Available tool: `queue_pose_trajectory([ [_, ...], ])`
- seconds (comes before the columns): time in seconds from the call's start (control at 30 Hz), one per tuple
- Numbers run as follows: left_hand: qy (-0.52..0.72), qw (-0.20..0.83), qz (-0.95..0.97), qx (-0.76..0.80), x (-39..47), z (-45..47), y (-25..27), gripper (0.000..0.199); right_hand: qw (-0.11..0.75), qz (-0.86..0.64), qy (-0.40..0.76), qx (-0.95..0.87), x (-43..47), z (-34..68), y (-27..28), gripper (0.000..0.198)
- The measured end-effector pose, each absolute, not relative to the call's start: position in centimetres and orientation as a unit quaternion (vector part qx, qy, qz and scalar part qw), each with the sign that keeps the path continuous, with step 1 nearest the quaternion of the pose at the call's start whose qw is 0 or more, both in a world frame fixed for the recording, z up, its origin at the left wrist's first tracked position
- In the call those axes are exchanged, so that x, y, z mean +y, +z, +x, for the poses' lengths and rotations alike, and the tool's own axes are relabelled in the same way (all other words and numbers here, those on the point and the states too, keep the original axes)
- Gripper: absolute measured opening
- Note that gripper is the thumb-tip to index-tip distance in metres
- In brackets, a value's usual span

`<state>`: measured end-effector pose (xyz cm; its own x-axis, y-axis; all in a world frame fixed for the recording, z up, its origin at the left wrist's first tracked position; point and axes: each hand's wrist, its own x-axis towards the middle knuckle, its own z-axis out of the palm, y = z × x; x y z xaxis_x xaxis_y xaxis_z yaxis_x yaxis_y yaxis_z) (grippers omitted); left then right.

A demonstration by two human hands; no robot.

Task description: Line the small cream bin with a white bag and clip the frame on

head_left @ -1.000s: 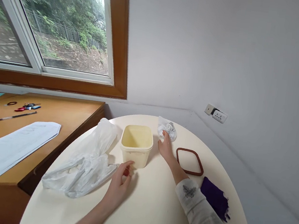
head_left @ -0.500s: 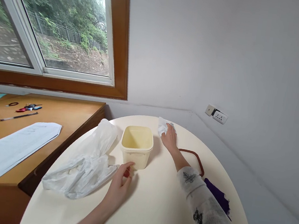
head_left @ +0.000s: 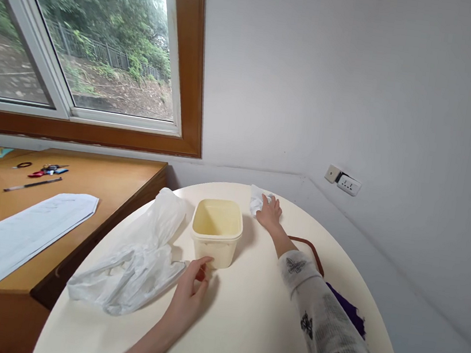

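Observation:
A cream plastic tub [head_left: 217, 249] stands upright with its open top facing me. My left hand [head_left: 192, 286] is at its front lower edge. Its fingers are loosely curved, with a gap to the thumb and nothing seen between them. I cannot tell whether the fingertips touch the tub. At the table's far edge, my right hand [head_left: 269, 211] rests with spread fingers at a crumpled white piece [head_left: 255, 197], which may be tissue or thin plastic. The hand partly covers it. Left of the tub lies a crumpled white plastic bag [head_left: 135, 276].
On the round cream table [head_left: 241, 328], a brown curved strip [head_left: 315, 250] and a purple cloth [head_left: 348, 310] lie partly behind my right sleeve. A wooden desk [head_left: 125, 185] at left carries papers [head_left: 33, 231], a pen [head_left: 32, 184] and keys [head_left: 52, 169]. A wall socket [head_left: 349, 184] is at right.
My right hand has shifted slightly right, its fingers a little more spread, and its forearm has moved a little. My left hand, the tub and the bag look the same.

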<state>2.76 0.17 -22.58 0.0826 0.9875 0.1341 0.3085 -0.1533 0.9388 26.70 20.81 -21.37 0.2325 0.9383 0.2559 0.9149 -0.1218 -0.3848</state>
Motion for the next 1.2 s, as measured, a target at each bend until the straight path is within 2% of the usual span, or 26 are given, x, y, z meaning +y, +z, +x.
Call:
queue_pose_trajectory([
  [0.33,0.446,0.386,0.622,0.516,0.3,2.8,-22.7,0.035,0.225,-0.754,0.048,-0.615,20.9,27.2,-21.4,0.049],
  [0.7,0.451,0.387,0.621,0.510,0.3,2.7,-22.6,0.037,0.342,-0.708,0.029,-0.617,19.3,27.5,-20.1,0.036],
  [0.97,0.428,0.372,0.646,0.511,0.4,2.7,-22.9,0.039,0.428,-0.640,0.088,-0.632,15.8,28.4,-18.8,0.035],
  [1.2,0.436,0.394,0.637,0.499,0.6,2.7,-23.6,0.045,0.453,-0.607,0.147,-0.637,11.5,28.7,-18.7,0.032],
])
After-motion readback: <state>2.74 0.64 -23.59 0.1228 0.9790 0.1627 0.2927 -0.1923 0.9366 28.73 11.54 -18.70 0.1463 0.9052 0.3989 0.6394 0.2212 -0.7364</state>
